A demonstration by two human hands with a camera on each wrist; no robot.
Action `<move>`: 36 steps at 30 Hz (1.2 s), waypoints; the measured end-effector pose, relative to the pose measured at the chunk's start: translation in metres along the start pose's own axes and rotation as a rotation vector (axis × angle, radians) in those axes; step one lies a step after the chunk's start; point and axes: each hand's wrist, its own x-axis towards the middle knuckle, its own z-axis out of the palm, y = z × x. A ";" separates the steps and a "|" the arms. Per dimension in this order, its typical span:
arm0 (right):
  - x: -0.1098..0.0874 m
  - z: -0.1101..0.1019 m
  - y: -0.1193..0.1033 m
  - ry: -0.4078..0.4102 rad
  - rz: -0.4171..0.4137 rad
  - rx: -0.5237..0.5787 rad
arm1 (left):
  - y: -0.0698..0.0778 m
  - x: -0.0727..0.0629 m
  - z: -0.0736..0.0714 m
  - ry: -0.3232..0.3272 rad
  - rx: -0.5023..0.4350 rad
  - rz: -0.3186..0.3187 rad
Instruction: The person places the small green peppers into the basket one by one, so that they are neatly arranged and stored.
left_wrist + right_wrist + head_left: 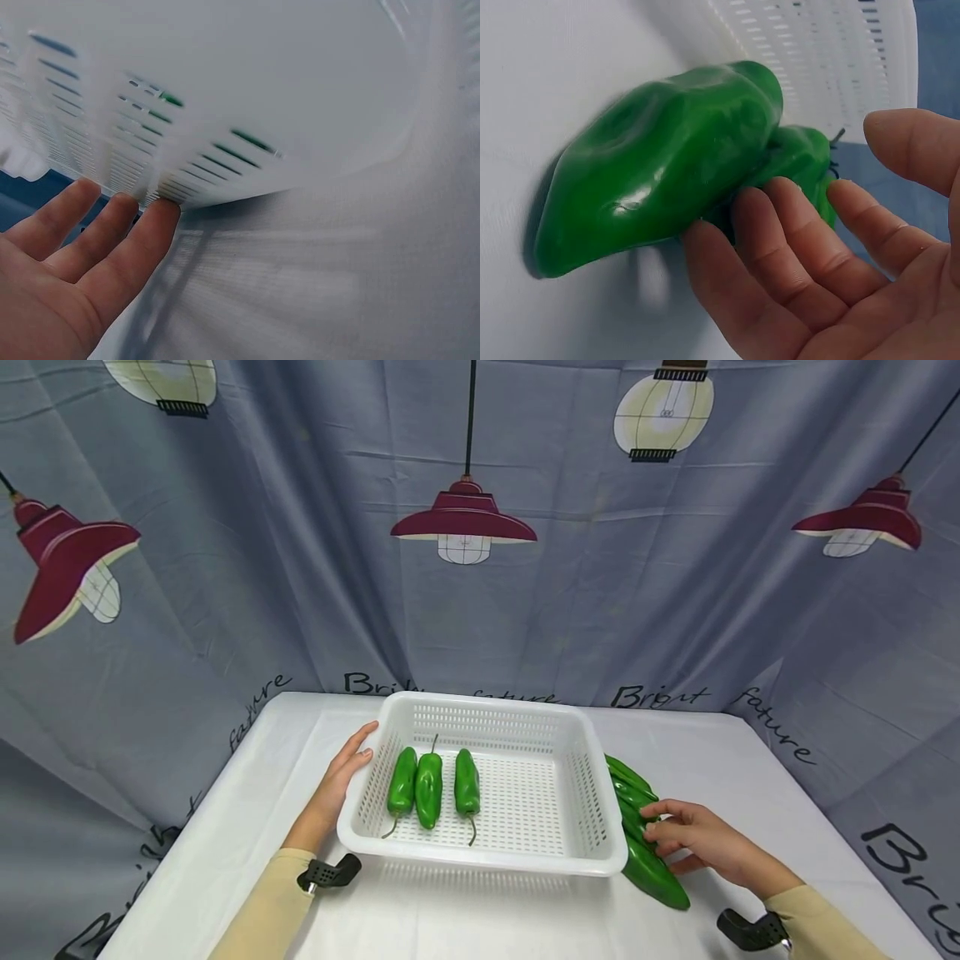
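A white slotted plastic basket [487, 855] stands on the table, with three green peppers [428, 792] lying side by side in its left half. At its left wall is my left hand [334, 792], fingers extended; the left wrist view shows the fingertips [161, 217] right at the slotted side. Beyond the basket's right wall lies a row of several green peppers [654, 870], partly hidden by the rim. My right hand [708, 846] is over them with fingers slightly bent. In the right wrist view its fingertips [754, 206] reach the nearest large pepper [660, 161], the thumb standing apart.
A white cloth [465, 918] covers the table. Behind and along both sides hangs a grey-blue curtain [315, 568] printed with lamps and lettering. Each wrist wears a black band [330, 872] over a beige sleeve.
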 end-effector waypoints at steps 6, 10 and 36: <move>-0.002 0.007 -0.001 0.009 -0.031 -0.037 | -0.002 0.000 -0.001 0.004 -0.002 -0.013; -0.003 0.008 -0.001 -0.001 -0.059 -0.056 | -0.003 0.001 -0.001 0.002 0.002 -0.015; -0.010 0.037 -0.010 -0.052 -0.275 -0.265 | 0.000 0.000 0.001 0.004 0.000 -0.005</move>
